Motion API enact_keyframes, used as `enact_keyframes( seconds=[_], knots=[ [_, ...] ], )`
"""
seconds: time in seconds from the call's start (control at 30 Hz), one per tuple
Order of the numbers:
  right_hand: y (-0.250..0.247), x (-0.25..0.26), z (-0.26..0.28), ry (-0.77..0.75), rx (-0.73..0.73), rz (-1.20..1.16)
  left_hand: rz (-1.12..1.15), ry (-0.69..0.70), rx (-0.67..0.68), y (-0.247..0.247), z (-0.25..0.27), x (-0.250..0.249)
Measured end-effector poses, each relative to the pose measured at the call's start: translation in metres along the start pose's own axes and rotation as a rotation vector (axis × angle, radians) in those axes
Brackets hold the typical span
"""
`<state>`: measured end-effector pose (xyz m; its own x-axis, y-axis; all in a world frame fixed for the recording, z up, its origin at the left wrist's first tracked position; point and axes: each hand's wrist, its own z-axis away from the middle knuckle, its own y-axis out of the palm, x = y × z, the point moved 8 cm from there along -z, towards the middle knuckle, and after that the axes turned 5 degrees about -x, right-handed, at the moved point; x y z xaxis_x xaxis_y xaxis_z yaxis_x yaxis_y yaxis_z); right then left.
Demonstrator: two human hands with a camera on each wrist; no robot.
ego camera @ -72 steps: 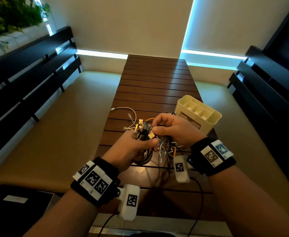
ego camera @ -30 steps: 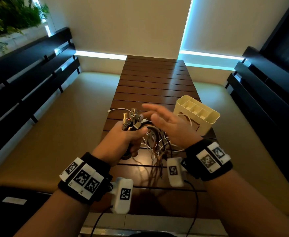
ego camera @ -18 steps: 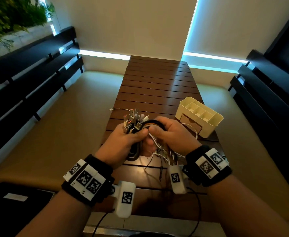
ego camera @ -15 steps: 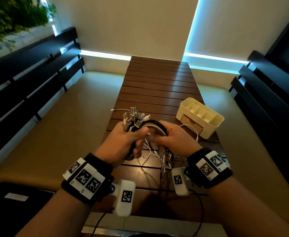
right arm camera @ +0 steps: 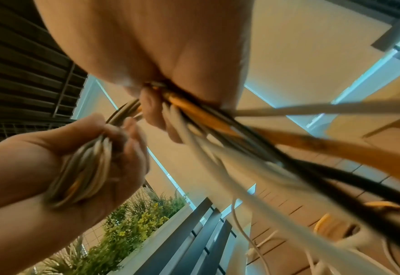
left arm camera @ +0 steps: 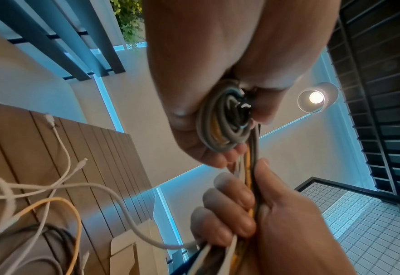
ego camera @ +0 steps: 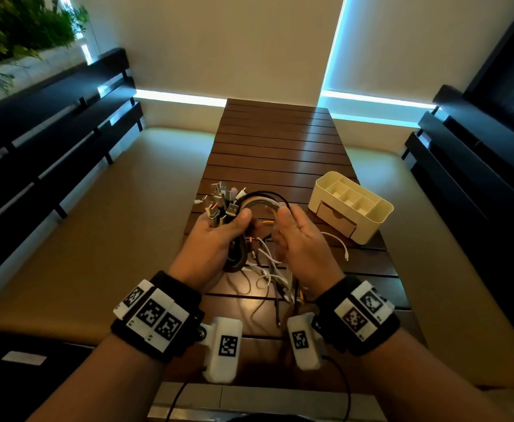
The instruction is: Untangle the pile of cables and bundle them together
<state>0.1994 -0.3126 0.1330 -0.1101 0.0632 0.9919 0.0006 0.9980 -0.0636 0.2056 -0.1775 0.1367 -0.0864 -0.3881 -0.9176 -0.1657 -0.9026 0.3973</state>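
A bundle of cables [ego camera: 260, 202] in black, grey, white and orange arches between my two hands above the slatted wooden table [ego camera: 274, 141]. My left hand [ego camera: 231, 220] grips the coiled part [left arm camera: 225, 121], with several plugs [ego camera: 220, 201] sticking up past its fingers. Just to the right, my right hand [ego camera: 283, 217] has its fingers curled round the loose strands [left arm camera: 249, 195] that run out of the coil. The free tails [ego camera: 267, 275] hang down from both hands and lie tangled on the table. In the right wrist view the strands [right arm camera: 194, 115] fan out below the right hand.
A cream organiser box [ego camera: 371, 217] with compartments and a small drawer stands on the table to the right of my hands. A white cable end [ego camera: 338, 242] lies beside it. Cushioned benches with dark slatted backs [ego camera: 51, 123] flank the table. A plant [ego camera: 12, 28] is at the upper left.
A second ago the right hand was open above the bundle. It has since closed on the strands beside the left hand and drawn slightly right, widening the cable arch.
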Motion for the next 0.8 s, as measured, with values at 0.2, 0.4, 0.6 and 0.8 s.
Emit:
enact_keyframes(
  seconds=[0.2, 0.4, 0.6, 0.8],
  knots=[
    [-0.003, 0.003, 0.004, -0.029, -0.094, 0.184, 0.011, -0.032, -0.037, 0.008, -0.001, 0.012],
    [-0.013, 0.014, 0.002, -0.056, -0.087, 0.286, -0.138, 0.005, -0.084, 0.003, 0.0, 0.005],
    [-0.008, 0.03, -0.004, -0.261, -0.013, 0.333, -0.17, 0.073, -0.028, 0.009, -0.001, -0.006],
    [-0.013, 0.031, -0.003, -0.435, -0.051, 0.507, -0.116, 0.053, 0.009, 0.01, 0.002, -0.005]
  ],
)
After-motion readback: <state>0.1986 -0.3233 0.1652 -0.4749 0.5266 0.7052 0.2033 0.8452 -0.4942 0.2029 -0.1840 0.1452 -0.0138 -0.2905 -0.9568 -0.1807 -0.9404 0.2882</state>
